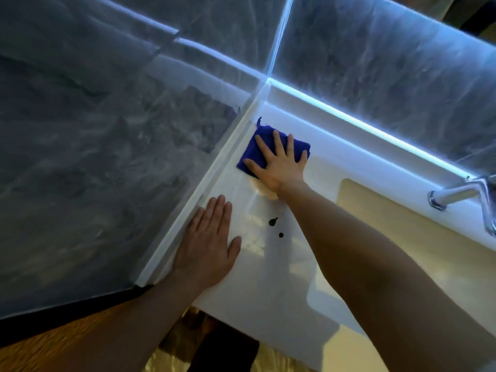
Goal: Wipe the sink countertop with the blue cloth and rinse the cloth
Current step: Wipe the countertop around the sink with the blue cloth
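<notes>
Head view shows the right hand (279, 165) spread flat, fingers splayed, pressing the blue cloth (268, 146) onto the white countertop (268, 285) just above frame centre, near the wall corner; nothing is pinched. The left hand (209, 245) lies open and flat at lower centre, holding nothing. Folded, soft and light, the cloth should slide easily under palm pressure; gather it by an edge for rinsing. Two dark drops (273, 222) sit between the hands. At right, the sink basin (402, 237) looks empty under the faucet (461, 194).
</notes>
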Tool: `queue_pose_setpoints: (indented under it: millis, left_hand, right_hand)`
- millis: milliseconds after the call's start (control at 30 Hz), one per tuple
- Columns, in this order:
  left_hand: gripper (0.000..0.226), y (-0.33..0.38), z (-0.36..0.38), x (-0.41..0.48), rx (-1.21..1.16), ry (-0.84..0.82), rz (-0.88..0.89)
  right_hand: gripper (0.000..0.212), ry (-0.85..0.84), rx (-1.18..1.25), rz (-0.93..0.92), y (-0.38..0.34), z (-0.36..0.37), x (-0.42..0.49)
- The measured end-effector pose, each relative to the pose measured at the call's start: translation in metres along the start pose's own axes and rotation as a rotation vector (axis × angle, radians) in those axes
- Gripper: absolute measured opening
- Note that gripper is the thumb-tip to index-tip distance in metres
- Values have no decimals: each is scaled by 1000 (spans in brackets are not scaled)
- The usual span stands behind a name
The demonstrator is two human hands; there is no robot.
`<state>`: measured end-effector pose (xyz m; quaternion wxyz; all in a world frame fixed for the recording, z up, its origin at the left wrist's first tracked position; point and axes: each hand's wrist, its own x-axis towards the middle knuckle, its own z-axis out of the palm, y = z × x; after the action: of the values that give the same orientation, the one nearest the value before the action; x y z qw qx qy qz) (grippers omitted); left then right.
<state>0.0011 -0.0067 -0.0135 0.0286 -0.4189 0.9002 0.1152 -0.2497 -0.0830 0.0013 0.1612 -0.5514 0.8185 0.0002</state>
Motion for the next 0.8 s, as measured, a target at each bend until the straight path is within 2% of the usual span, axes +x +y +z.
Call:
queue_pose_setpoints:
  millis: [200, 800]
  left_hand:
    - [79, 1, 1, 1, 1, -6, -2]
    - [81, 2, 3, 1, 60, -4, -17]
  right_hand:
    - [83, -1, -13, 44, 14, 9, -28]
    - [83, -7, 10, 22, 26, 41, -156]
